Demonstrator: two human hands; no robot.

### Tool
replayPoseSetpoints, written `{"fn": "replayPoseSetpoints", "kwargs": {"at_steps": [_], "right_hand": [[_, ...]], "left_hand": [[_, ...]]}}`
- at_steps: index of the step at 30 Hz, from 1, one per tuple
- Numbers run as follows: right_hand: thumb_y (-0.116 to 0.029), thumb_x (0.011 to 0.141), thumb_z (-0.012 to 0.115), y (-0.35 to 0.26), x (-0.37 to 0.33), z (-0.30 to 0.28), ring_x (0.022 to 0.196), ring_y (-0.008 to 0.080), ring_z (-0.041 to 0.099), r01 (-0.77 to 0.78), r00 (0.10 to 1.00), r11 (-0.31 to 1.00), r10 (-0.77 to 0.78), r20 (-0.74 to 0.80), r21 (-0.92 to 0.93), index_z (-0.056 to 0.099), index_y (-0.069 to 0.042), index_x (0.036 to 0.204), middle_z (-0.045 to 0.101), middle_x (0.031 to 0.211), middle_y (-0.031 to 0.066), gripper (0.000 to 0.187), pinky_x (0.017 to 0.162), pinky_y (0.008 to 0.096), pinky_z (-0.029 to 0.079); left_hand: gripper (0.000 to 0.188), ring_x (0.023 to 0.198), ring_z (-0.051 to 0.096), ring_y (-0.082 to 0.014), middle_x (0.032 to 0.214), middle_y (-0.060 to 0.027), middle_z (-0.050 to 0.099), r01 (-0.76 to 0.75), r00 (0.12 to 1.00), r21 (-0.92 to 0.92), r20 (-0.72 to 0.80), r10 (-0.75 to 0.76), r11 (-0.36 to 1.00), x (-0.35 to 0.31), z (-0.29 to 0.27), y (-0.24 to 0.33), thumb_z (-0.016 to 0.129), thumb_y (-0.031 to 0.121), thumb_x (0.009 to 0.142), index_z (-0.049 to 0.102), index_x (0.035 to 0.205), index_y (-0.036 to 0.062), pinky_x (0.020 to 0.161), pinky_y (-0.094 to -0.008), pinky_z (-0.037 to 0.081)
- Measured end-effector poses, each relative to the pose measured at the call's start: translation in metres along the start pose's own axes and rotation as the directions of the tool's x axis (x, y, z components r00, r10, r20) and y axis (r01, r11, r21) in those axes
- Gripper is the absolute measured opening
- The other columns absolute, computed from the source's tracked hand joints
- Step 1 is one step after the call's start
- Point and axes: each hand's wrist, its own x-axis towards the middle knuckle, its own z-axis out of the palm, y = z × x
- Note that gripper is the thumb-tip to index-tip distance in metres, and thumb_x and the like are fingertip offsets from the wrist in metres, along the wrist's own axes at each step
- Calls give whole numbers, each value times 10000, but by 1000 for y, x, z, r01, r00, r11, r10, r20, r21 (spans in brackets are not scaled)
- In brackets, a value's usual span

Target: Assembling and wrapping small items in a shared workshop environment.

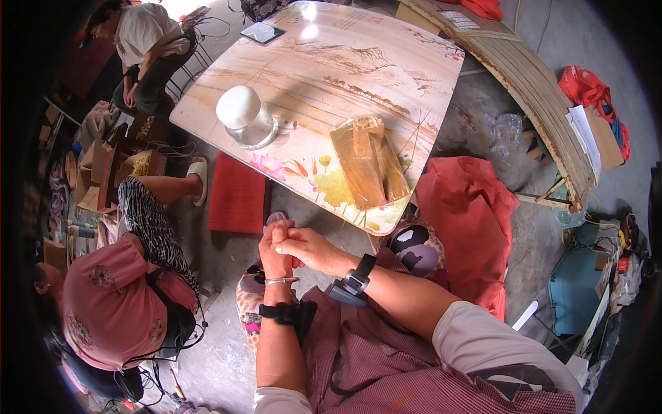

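The left hand [276, 250] and the right hand [307, 247] are seen clasped together above the lap, the right closed over the left's fingers; whether anything is held between them cannot be told. A stack of yellow-brown leaf strips [369, 165] lies untouched on the painted table [331, 62], near a white-lidded jar [246, 117]; work on them appears not yet begun

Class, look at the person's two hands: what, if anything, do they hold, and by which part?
The right hand clasps the left hand around its fingers; no other held object shows.
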Motion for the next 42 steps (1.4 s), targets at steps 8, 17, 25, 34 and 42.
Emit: {"fn": "replayPoseSetpoints", "kwargs": {"at_steps": [8, 17, 25, 34, 42], "right_hand": [[-242, 787, 514, 7, 5, 0, 604, 70, 475, 20, 1000, 999, -21, -12, -40, 529, -33, 810, 501, 693, 1, 211, 514, 193, 393], [-245, 784, 521, 9, 5, -1, 594, 68, 467, 26, 1000, 997, -27, -13, -67, 530, -22, 797, 500, 691, 6, 224, 501, 196, 381], [-244, 788, 515, 10, 7, -2, 579, 67, 466, 41, 999, 992, -43, -17, -116, 532, -25, 788, 500, 678, 3, 220, 498, 193, 380], [-226, 783, 521, 13, 8, -2, 581, 69, 466, 60, 998, 994, -62, -17, -88, 530, -17, 790, 500, 679, 5, 209, 502, 193, 381], [-223, 774, 534, 10, 7, -2, 584, 71, 468, 47, 999, 998, -47, 0, -50, 524, -17, 803, 498, 693, 9, 208, 509, 197, 391]], "left_hand": [[270, 595, 464, -80, 652, -9, 514, -34, 998, -5, -46, 34, 999, -3, 6, 5, 469, 242, 812, 573, 761, -1, 537, -198, 375], [289, 734, 544, -143, 819, -80, 595, -12, 1000, 96, -7, 13, 995, -6, 5, 13, 431, 211, 816, 585, 844, -31, 661, -234, 428], [282, 579, 474, -91, 647, -25, 526, -73, 997, 75, -23, 75, 995, -6, 7, 14, 470, 259, 812, 578, 764, 2, 517, -211, 381], [295, 748, 540, -142, 832, -86, 595, -20, 1000, 81, 10, 19, 997, -5, 4, 12, 419, 213, 826, 579, 845, -34, 676, -232, 425], [294, 589, 472, -94, 654, -28, 527, -60, 998, 64, -32, 62, 996, -6, 8, 13, 467, 266, 806, 580, 766, -2, 524, -212, 379]]}}
